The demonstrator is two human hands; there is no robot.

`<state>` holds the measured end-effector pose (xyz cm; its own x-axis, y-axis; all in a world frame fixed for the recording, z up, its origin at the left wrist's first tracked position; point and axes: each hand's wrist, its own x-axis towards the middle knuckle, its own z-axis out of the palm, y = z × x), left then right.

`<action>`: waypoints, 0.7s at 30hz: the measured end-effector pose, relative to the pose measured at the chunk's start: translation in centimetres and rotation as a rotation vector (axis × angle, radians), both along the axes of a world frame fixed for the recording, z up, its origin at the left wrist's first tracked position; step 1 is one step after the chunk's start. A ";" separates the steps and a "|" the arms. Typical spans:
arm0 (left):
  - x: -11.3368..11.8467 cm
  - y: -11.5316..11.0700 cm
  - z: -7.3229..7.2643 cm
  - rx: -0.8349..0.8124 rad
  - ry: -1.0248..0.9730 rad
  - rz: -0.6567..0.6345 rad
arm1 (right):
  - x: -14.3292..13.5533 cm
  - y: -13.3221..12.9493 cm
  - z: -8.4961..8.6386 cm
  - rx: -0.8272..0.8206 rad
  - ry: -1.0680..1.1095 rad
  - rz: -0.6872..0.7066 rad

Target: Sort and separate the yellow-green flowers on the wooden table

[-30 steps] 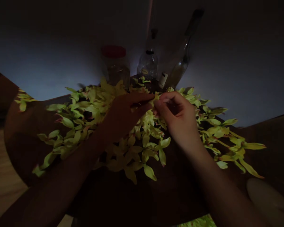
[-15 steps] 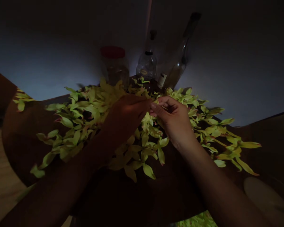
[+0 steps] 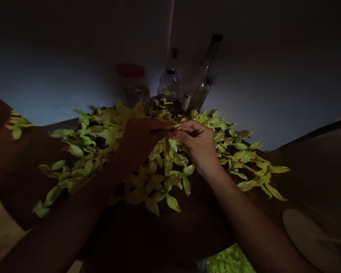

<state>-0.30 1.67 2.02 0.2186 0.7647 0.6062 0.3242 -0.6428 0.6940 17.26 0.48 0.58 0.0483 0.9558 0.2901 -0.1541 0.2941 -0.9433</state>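
A heap of yellow-green flowers (image 3: pixel 159 178) with pink tips is spread over a dark round table (image 3: pixel 14 178). My left hand (image 3: pixel 139 138) and my right hand (image 3: pixel 199 144) meet above the middle of the heap. Both pinch a single small flower (image 3: pixel 178 126) between their fingertips. The scene is dim, so the exact grip is hard to make out.
At the back of the table stand a red-lidded jar (image 3: pixel 132 85), a round clear bottle (image 3: pixel 168 83) and a tall bottle (image 3: pixel 201 81) leaning against the wall. A pale round object (image 3: pixel 309 239) lies at the lower right. More flowers (image 3: pixel 230 261) show near the bottom edge.
Both hands have drifted slightly left and closer together, the fingertips now meeting on the flower. The view has tilted so the bottles sit lower and further left.
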 end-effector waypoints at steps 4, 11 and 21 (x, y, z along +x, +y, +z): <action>0.2 -0.3 0.2 0.006 0.098 0.052 | 0.1 0.1 -0.2 -0.007 0.044 -0.011; 0.2 -0.4 0.8 -0.093 0.000 0.002 | -0.2 -0.3 0.2 0.017 0.040 -0.010; 0.0 0.2 0.4 -0.137 -0.099 -0.105 | -0.2 -0.4 0.3 0.037 -0.006 -0.019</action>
<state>-0.31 1.83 2.42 0.2457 0.8175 0.5208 0.1862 -0.5671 0.8023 17.05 0.04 0.92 0.0644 0.9435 0.3252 -0.1422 0.3312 -0.9328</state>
